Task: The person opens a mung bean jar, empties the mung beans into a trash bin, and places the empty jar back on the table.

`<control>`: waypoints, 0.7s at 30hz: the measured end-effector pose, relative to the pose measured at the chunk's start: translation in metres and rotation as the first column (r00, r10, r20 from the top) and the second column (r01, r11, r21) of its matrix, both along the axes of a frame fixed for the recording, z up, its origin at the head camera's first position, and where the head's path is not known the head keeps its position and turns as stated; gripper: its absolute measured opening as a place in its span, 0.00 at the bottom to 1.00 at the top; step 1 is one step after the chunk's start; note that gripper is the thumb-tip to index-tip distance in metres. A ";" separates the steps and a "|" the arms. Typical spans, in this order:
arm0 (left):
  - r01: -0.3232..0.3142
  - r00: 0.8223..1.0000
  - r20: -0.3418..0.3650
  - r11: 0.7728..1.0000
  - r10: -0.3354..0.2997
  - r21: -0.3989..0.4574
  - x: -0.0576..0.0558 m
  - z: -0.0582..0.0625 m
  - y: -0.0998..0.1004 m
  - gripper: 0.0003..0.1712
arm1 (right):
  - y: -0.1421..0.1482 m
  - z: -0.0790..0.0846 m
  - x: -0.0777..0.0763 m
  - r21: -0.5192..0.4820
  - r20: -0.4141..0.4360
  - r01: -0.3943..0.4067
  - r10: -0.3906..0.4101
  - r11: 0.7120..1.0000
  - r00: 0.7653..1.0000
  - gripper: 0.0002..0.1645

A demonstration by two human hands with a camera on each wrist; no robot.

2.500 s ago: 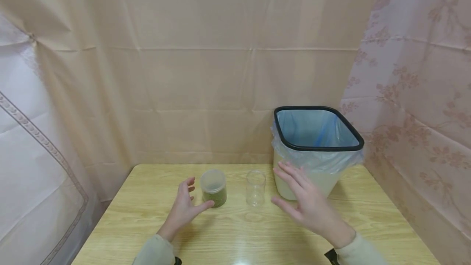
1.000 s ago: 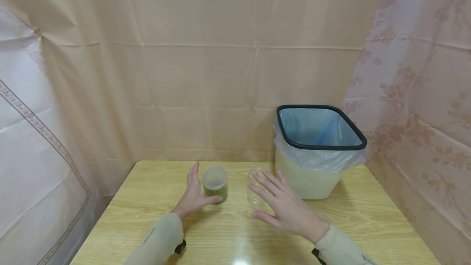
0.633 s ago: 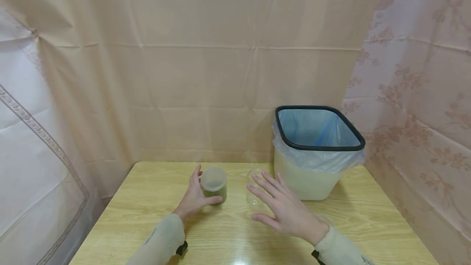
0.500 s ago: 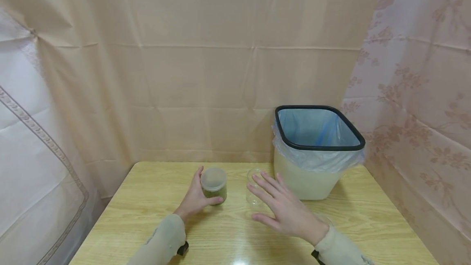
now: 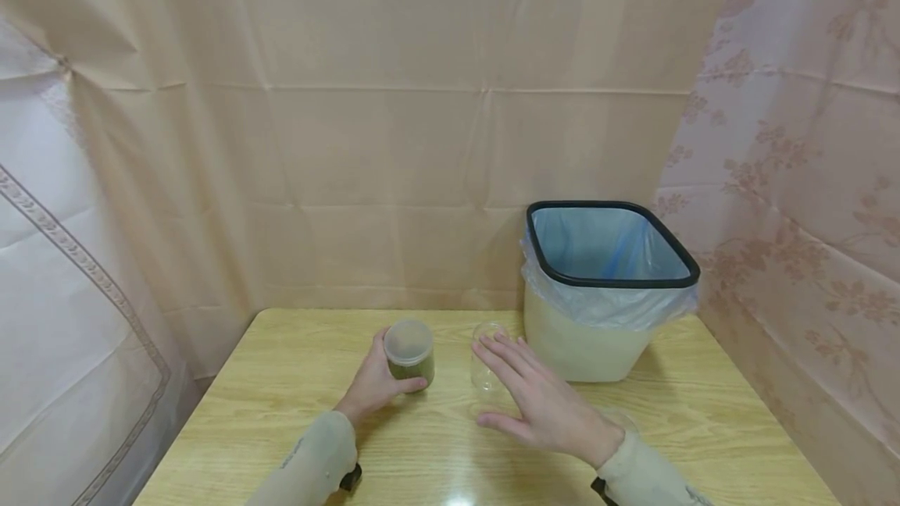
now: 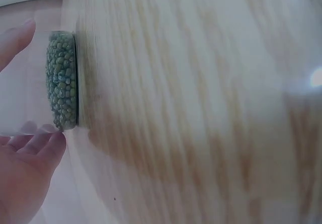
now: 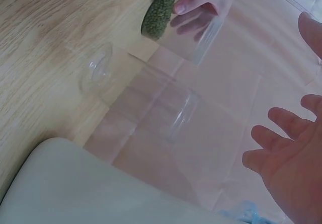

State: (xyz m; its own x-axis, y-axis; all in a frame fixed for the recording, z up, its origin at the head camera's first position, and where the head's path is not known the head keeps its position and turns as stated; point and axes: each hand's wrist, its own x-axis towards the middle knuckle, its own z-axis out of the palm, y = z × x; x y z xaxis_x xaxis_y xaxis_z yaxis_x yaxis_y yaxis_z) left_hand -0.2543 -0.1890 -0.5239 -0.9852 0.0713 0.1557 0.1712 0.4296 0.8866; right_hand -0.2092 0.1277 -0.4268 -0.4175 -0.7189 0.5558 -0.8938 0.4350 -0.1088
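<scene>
My left hand (image 5: 373,383) grips a clear jar (image 5: 410,350) with a layer of green beans (image 6: 62,80) in its bottom. The thumb lies along the near side and the fingers reach round the far side, which the right wrist view also shows. To the right of the jar, a clear empty glass (image 5: 484,383) stands upright on the table. My right hand (image 5: 548,404) hovers at that glass with fingers spread and holds nothing. It covers part of the glass in the head view, while the right wrist view shows a gap between fingers and glass (image 7: 146,95).
A cream bin (image 5: 591,342) with a black rim and a bag liner stands on the wooden table (image 5: 422,451), right behind the right hand. Beige cloth (image 5: 394,139) hangs beyond the table's back edge. A faint clear rim (image 5: 620,417) shows by the right wrist.
My left hand has come in to the jar, and its fingers have closed round it. The right hand has moved left from in front of the bin to the glass, its fingers drawing slightly together lately.
</scene>
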 end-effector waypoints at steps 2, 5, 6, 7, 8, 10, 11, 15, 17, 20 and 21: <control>0.001 1.000 0.003 1.000 -0.001 0.002 0.001 0.000 0.000 0.66 | -0.001 0.000 0.000 0.000 0.003 -0.006 0.006 1.000 1.000 0.50; 0.008 1.000 -0.004 1.000 -0.008 0.002 0.002 0.000 -0.001 0.65 | -0.001 0.001 0.000 -0.002 0.009 -0.014 0.014 1.000 1.000 0.50; 0.014 1.000 -0.015 1.000 -0.014 0.000 0.003 -0.001 -0.001 0.64 | -0.002 0.001 0.000 -0.002 0.008 -0.016 0.016 1.000 1.000 0.50; 0.020 1.000 -0.023 1.000 -0.021 -0.002 0.003 -0.001 -0.002 0.63 | -0.002 0.001 0.000 -0.001 0.008 -0.018 0.018 1.000 1.000 0.50; 0.027 0.999 -0.033 1.000 -0.027 0.001 0.003 -0.002 -0.002 0.63 | -0.002 0.001 0.000 0.001 0.008 -0.018 0.018 1.000 1.000 0.50; 0.035 0.998 -0.050 0.999 -0.035 -0.002 0.004 -0.002 -0.002 0.62 | -0.002 0.001 0.000 0.004 0.009 -0.019 0.019 1.000 1.000 0.50; 0.035 0.998 -0.047 0.999 -0.035 -0.001 0.004 -0.002 -0.002 0.62 | -0.002 0.001 0.001 0.004 0.013 -0.020 0.020 1.000 1.000 0.50; 0.025 0.999 -0.038 1.000 -0.025 -0.001 0.007 0.001 0.000 0.62 | -0.002 0.001 0.001 0.003 0.020 -0.020 0.020 1.000 1.000 0.50; 0.020 0.999 -0.030 1.000 -0.020 0.000 0.009 0.003 0.001 0.62 | -0.002 0.001 0.001 0.002 0.020 -0.020 0.020 1.000 1.000 0.50; 0.019 0.999 -0.043 1.000 -0.019 -0.006 0.011 0.006 0.004 0.61 | -0.002 0.001 0.001 0.000 0.016 -0.020 0.020 1.000 1.000 0.51; 0.020 0.999 -0.042 1.000 -0.020 -0.007 0.012 0.006 0.005 0.61 | -0.002 0.002 0.001 0.002 0.015 -0.018 0.018 1.000 1.000 0.51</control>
State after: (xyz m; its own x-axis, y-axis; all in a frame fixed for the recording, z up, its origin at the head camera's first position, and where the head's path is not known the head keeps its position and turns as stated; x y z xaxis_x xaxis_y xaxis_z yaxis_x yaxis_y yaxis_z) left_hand -0.2423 -0.1844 -0.5175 -0.9762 0.0920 0.1962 0.2167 0.4313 0.8758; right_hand -0.2081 0.1256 -0.4253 -0.4127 -0.7277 0.5478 -0.8999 0.4189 -0.1214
